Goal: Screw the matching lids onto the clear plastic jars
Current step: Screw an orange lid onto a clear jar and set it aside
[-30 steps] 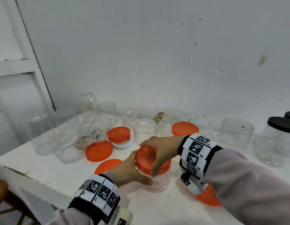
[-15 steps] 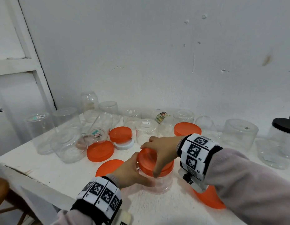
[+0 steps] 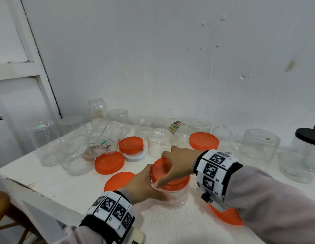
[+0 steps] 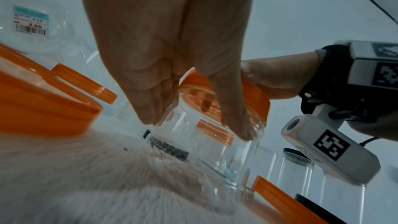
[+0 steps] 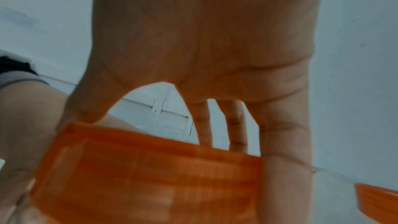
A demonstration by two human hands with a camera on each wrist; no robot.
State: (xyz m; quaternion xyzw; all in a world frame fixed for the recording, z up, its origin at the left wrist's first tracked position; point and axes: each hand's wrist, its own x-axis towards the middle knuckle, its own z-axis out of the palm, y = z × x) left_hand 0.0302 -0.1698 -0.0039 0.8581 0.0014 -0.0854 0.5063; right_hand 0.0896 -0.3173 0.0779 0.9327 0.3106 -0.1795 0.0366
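— How did that jar handle?

— The clear jar (image 3: 172,196) stood on the white table (image 3: 52,178), near the front edge. It looked light and thin-walled to me, smooth enough to slip or spin, so I judged it needed holding by the body, not the rim. My left hand (image 3: 144,185) wrapped its side just under the lid, thumb and fingers (image 4: 148,108) curled round the plastic.

— And the lid?

— The orange lid (image 3: 168,175) sat on the jar's mouth, a little tilted from what I could tell. My right hand (image 3: 176,162) gripped it from above, fingers spread down over its ribbed skirt. The ribs gave the best purchase. Squeezing hard would likely have flexed the wall, so a gentle grip seemed wise.

— Anything inside?

— Nothing I could see; the jar looked empty. Behind it, other clear jars (image 3: 159,142) stood mostly upside down, also empty, with loose orange lids (image 3: 109,162) lying among them. Far right stood a jar with a black lid (image 3: 307,138) on it.
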